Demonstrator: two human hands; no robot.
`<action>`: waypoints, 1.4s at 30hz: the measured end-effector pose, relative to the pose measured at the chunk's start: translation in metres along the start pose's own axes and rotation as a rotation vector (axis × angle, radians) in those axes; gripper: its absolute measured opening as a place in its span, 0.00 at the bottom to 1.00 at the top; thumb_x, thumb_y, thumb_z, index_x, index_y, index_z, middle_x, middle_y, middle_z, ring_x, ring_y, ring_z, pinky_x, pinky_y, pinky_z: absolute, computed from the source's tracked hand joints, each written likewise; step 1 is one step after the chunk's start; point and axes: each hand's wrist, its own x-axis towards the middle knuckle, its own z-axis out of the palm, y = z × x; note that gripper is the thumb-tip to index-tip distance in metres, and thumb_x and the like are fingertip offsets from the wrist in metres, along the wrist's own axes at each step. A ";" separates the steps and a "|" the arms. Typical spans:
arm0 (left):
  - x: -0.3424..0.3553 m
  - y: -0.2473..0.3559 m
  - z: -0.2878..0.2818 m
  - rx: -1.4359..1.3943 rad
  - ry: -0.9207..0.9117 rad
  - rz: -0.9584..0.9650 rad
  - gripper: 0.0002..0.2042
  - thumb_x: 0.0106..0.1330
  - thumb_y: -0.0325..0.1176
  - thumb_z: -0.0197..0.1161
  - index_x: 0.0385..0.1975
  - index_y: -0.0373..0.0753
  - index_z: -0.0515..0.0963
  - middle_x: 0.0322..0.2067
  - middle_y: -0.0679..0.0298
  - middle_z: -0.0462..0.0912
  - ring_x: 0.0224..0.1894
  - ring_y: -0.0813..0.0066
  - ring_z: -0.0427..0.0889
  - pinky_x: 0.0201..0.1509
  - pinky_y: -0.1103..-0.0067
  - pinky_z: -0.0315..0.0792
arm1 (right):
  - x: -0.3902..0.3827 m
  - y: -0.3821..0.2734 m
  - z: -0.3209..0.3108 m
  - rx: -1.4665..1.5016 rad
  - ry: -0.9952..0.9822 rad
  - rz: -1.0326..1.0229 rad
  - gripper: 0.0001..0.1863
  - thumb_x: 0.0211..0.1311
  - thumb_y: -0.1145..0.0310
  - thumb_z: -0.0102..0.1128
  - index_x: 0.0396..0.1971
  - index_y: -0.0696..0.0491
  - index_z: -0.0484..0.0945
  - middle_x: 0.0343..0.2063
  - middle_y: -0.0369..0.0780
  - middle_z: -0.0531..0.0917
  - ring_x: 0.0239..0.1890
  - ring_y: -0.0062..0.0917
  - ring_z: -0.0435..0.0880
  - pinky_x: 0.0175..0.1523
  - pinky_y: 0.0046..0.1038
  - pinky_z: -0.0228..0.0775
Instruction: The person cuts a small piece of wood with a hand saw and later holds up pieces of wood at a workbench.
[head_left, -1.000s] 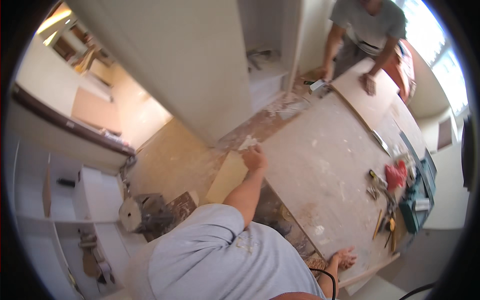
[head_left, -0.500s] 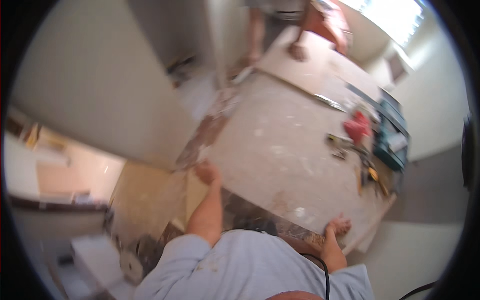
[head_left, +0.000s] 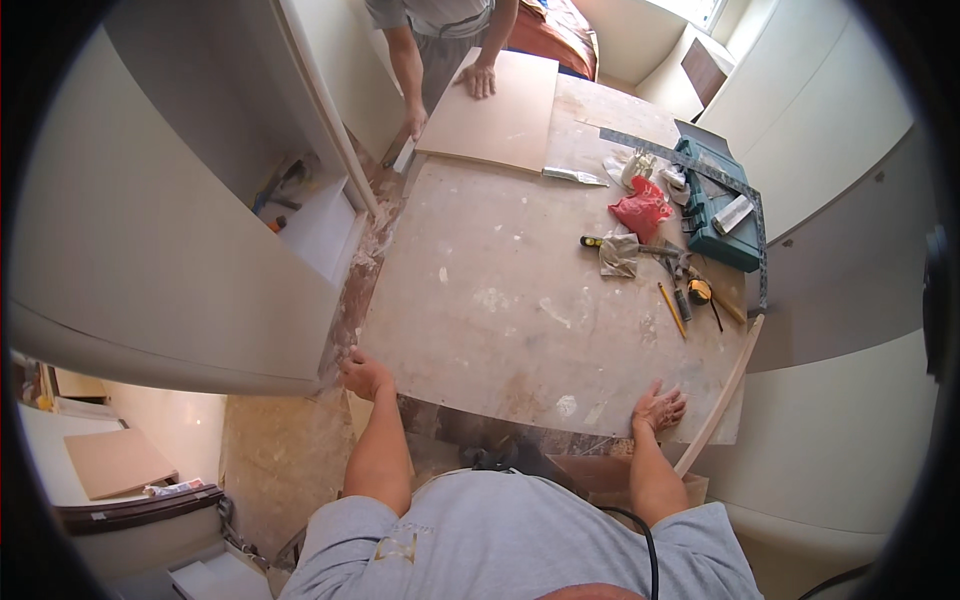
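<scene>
My left hand (head_left: pixel 367 373) is at the near left corner of a large, dust-marked board (head_left: pixel 480 260) that forms a worktop. Its fingers are curled together, and whatever they pinch there is too small or hidden to make out. Near the right front corner, my right hand (head_left: pixel 660 407) rests palm down on the board with fingers spread, holding nothing. A narrow wooden strip (head_left: pixel 722 400) leans along the right edge beside it. Across the board, another person's hand (head_left: pixel 477 80) presses on a pale square panel (head_left: pixel 490 115); their other hand is at the panel's left edge.
At the right lie a pencil (head_left: pixel 672 310), a tape measure (head_left: pixel 699 291), a red bag (head_left: pixel 641 208), a teal tool case (head_left: pixel 722 215) and a metal square (head_left: pixel 762 270) over it. A curved cabinet (head_left: pixel 180 240) borders the left side. A black cable (head_left: pixel 640 522) crosses my shirt.
The view has turned and sharpened, so the worktop appears further left. My right hand now lies flatter on the board. My left hand stays by the near left corner.
</scene>
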 end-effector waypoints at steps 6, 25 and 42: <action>0.007 -0.001 -0.008 0.003 -0.015 -0.011 0.29 0.75 0.55 0.44 0.53 0.31 0.77 0.53 0.44 0.75 0.52 0.45 0.78 0.52 0.55 0.76 | -0.007 -0.008 -0.006 0.024 -0.066 -0.004 0.36 0.69 0.40 0.51 0.66 0.52 0.68 0.68 0.51 0.65 0.71 0.46 0.59 0.73 0.48 0.50; 0.002 -0.010 0.009 0.006 0.047 0.042 0.29 0.76 0.56 0.44 0.46 0.33 0.79 0.48 0.46 0.78 0.50 0.45 0.79 0.49 0.54 0.76 | 0.000 0.004 0.005 0.177 0.013 0.029 0.36 0.63 0.44 0.58 0.63 0.54 0.70 0.68 0.53 0.63 0.71 0.53 0.56 0.75 0.52 0.45; 0.033 -0.026 0.024 0.095 0.166 0.064 0.30 0.76 0.58 0.44 0.46 0.32 0.78 0.47 0.48 0.77 0.51 0.48 0.79 0.48 0.55 0.79 | -0.007 -0.013 -0.001 0.175 0.010 -0.003 0.36 0.63 0.43 0.58 0.64 0.53 0.69 0.67 0.53 0.63 0.71 0.53 0.57 0.75 0.52 0.46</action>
